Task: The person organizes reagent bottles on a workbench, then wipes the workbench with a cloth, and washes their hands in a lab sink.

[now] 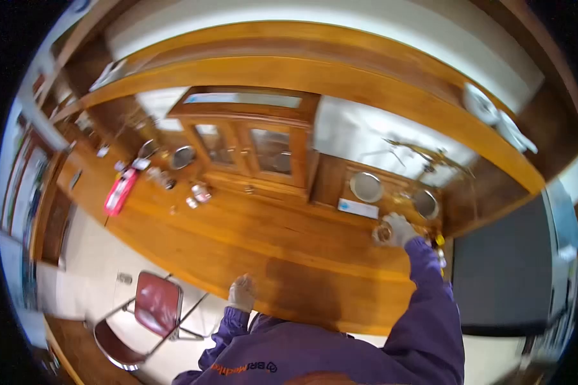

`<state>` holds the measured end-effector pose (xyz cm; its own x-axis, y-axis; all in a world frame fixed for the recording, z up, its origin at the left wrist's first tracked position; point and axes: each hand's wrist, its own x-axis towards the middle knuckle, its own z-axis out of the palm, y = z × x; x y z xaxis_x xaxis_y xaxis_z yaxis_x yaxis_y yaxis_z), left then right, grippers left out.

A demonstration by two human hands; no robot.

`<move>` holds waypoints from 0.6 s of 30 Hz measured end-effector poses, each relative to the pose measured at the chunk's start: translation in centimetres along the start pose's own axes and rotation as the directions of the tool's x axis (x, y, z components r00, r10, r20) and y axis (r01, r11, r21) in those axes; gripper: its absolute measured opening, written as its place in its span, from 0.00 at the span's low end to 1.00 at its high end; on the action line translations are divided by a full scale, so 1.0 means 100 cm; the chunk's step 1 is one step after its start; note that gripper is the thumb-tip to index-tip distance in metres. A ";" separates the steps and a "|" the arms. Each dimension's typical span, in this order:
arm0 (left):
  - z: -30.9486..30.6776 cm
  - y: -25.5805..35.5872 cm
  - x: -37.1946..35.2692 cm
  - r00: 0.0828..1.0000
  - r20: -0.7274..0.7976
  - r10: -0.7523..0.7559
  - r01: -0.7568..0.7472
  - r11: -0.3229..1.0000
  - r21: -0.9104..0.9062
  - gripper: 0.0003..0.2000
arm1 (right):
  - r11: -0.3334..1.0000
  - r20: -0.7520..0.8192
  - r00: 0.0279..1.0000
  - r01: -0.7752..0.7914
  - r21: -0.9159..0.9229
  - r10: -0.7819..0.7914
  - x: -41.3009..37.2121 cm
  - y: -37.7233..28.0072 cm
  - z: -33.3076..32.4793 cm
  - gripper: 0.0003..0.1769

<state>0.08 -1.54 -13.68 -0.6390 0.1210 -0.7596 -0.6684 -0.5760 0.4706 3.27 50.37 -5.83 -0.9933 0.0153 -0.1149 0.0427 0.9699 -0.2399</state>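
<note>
My right hand (399, 230), in a pale glove, reaches to the right part of the wooden table. Its fingers are closed on a small round glass jar (383, 233) with something brown in it. Just behind it are a white-and-blue box (358, 208) and a round mirror-like disc (366, 187). My left hand (242, 292), also gloved, is at the table's front edge; its fingers are too blurred to read, and no object shows in it.
A wooden cabinet (244, 151) with glass doors stands at the back of the table (270, 221). A pink case (120, 192) and small bottles (200, 192) lie to the left. A folding chair (157, 303) stands in front at the left, a dark cabinet (504, 269) at the right.
</note>
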 end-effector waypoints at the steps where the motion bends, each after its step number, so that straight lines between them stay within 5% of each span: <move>1: 0.000 0.002 -0.005 1.000 -0.003 0.016 -0.016 1.000 -0.022 0.19 | 1.000 0.037 0.999 -0.007 0.005 0.006 0.001 -0.003 -0.006 0.29; 4: 0.009 0.002 -0.019 0.997 -0.069 0.017 -0.022 0.997 -0.074 0.10 | 0.999 0.094 0.995 -0.034 -0.040 0.037 0.006 -0.003 -0.007 0.33; 7: -0.023 -0.007 0.000 0.994 0.106 0.014 0.000 0.991 -0.131 0.10 | 0.997 0.133 0.990 -0.035 -0.074 0.044 0.007 0.009 0.001 0.41; 10: -0.010 -0.002 -0.023 0.996 -0.069 0.049 -0.057 0.991 -0.120 0.09 | 0.991 0.208 0.975 -0.047 -0.128 0.073 0.004 -0.006 -0.013 0.54; 14: -0.018 0.011 -0.028 0.988 -0.128 0.090 -0.108 0.983 -0.147 0.11 | 0.974 -0.007 0.977 -0.213 -0.082 0.213 -0.004 -0.033 -0.019 0.50; 17: -0.033 0.025 -0.027 0.983 -0.143 0.114 -0.133 0.982 -0.133 0.15 | 0.947 -0.254 0.912 -0.304 0.102 0.321 -0.011 -0.077 -0.018 0.45; 18: -0.045 0.026 -0.016 0.983 -0.134 0.128 -0.145 0.981 -0.125 0.17 | 0.933 -0.288 0.912 -0.203 0.298 0.291 -0.007 -0.079 0.000 0.42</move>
<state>1.07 -6.84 -13.25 -0.6629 -0.0632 -0.7461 -0.5156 -0.6840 0.5160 3.67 42.68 -3.84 -0.9249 0.3660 0.1029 0.2737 0.8289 -0.4878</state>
